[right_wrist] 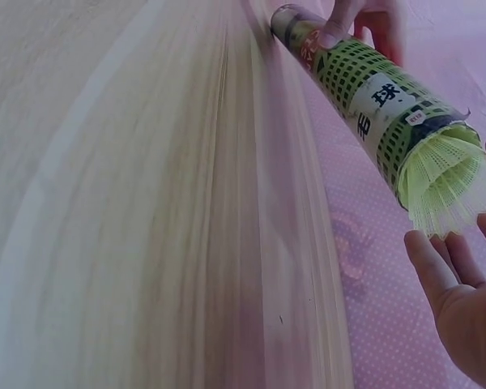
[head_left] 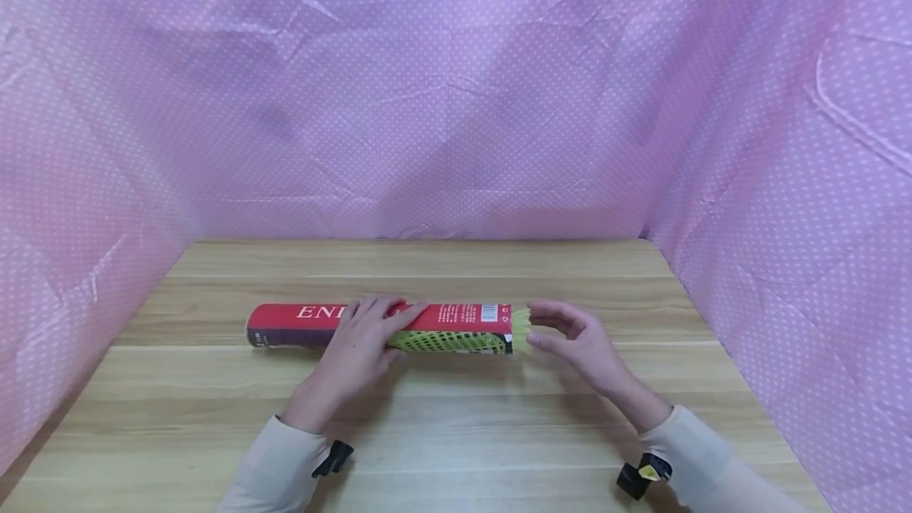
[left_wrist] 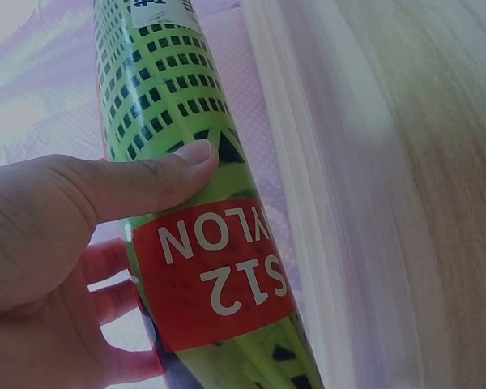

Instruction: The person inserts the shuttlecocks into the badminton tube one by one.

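Observation:
A red, black and green shuttlecock tube [head_left: 456, 317] lies sideways across the middle of the wooden table in the head view. Around its middle my left hand [head_left: 363, 343] grips it, thumb along the near side; the left wrist view shows the thumb [left_wrist: 158, 180] just beside a red label with white letters. From the tube's right end sticks the netted skirt of a yellow-green shuttlecock [right_wrist: 445, 178], its head hidden inside the tube. My right hand [head_left: 580, 343] is at that skirt, thumb and fingers spread apart around its rim, fingertips right at the edge.
The wooden tabletop [head_left: 442, 434] stretches out around the tube. Pink cloth with white dots [head_left: 442, 101] hangs behind the table and along both sides. A small black device [head_left: 333, 459] sits at the left wrist, and another black device [head_left: 641, 477] at the right.

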Motion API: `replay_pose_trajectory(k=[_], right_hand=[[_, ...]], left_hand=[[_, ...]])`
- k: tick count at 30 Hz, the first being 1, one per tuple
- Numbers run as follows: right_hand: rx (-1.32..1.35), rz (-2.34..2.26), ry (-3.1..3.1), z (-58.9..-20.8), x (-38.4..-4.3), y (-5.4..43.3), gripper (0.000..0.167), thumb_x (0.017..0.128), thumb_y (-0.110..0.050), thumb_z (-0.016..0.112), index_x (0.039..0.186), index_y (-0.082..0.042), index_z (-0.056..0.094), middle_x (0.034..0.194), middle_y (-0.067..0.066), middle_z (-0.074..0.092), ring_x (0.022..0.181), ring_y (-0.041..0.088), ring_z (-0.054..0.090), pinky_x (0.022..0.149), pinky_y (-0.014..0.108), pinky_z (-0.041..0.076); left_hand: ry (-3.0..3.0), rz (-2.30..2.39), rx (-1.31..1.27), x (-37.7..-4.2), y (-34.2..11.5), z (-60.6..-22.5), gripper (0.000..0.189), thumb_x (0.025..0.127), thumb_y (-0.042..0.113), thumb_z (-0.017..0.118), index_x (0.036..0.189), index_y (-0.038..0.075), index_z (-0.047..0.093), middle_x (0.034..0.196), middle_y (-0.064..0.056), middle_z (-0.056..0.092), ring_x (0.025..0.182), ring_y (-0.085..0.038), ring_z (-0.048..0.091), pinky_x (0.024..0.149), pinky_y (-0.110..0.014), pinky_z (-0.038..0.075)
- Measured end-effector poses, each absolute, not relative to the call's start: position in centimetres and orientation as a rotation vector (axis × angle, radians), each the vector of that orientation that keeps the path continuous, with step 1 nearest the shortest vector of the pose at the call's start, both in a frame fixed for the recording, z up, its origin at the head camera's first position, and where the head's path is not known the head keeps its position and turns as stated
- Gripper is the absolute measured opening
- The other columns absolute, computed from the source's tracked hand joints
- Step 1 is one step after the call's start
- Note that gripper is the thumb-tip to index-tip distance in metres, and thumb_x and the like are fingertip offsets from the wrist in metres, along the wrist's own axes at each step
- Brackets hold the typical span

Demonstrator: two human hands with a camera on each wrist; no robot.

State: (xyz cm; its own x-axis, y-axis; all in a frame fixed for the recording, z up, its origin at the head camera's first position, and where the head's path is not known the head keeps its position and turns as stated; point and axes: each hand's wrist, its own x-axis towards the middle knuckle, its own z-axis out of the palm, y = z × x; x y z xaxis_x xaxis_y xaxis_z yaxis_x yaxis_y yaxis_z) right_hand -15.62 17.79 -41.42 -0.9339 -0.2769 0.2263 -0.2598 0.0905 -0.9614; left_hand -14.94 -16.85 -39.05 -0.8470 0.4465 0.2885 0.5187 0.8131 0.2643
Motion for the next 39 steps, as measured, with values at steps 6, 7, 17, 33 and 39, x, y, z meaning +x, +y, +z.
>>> replay_pose_trajectory(k=[6,7,17,33,39], right_hand=[[-0.572,-2.043,2.308,-41.5,-15.8,17.2,0.048,0.086,0.001,0.076,0.131,0.006,0.060,0.128,0.021,0.062,0.116,0.023,0.062,0.097,0.029,0.052],[-0.575,-2.043,2.306,-41.6,-15.8,17.1,0.048,0.086,0.001,0.076,0.131,0.006,0.060,0.128,0.021,0.062,0.116,0.024,0.062,0.097,0.029,0.052],[-0.575,-2.030,2.268,-41.7,-15.9,16.6,0.054,0.086,0.000,0.077,0.136,0.005,0.056,0.132,0.020,0.060,0.119,0.021,0.060,0.097,0.032,0.052],[-0.603,-2.046,2.209,-41.9,-15.5,17.2,0.054,0.086,0.001,0.075,0.137,0.005,0.056,0.133,0.023,0.059,0.119,0.024,0.062,0.096,0.037,0.053],[-0.578,-2.031,2.250,-41.9,-15.4,16.9,0.052,0.087,-0.001,0.075,0.136,0.002,0.058,0.131,0.022,0.062,0.116,0.021,0.064,0.093,0.035,0.054]], left_hand=[[-2.780,-0.494,-0.754,-15.0,-16.8,-39.1,0.085,0.073,0.010,0.090,0.148,0.027,0.053,0.137,-0.010,0.055,0.126,-0.034,0.047,0.111,-0.061,0.029],[-2.780,-0.493,-0.756,-15.0,-16.8,-39.1,0.085,0.073,0.010,0.090,0.148,0.027,0.053,0.137,-0.010,0.055,0.126,-0.034,0.047,0.111,-0.061,0.029],[-2.764,-0.490,-0.780,-14.9,-16.8,-39.0,0.087,0.073,0.010,0.091,0.148,0.029,0.052,0.138,-0.010,0.055,0.126,-0.033,0.048,0.110,-0.059,0.031],[-2.769,-0.485,-0.774,-14.8,-17.0,-39.1,0.085,0.073,0.012,0.090,0.148,0.028,0.052,0.137,-0.009,0.055,0.127,-0.033,0.047,0.111,-0.059,0.030],[-2.773,-0.482,-0.768,-14.8,-17.0,-39.2,0.086,0.074,0.013,0.090,0.149,0.030,0.051,0.138,-0.009,0.055,0.127,-0.032,0.047,0.111,-0.058,0.029]])
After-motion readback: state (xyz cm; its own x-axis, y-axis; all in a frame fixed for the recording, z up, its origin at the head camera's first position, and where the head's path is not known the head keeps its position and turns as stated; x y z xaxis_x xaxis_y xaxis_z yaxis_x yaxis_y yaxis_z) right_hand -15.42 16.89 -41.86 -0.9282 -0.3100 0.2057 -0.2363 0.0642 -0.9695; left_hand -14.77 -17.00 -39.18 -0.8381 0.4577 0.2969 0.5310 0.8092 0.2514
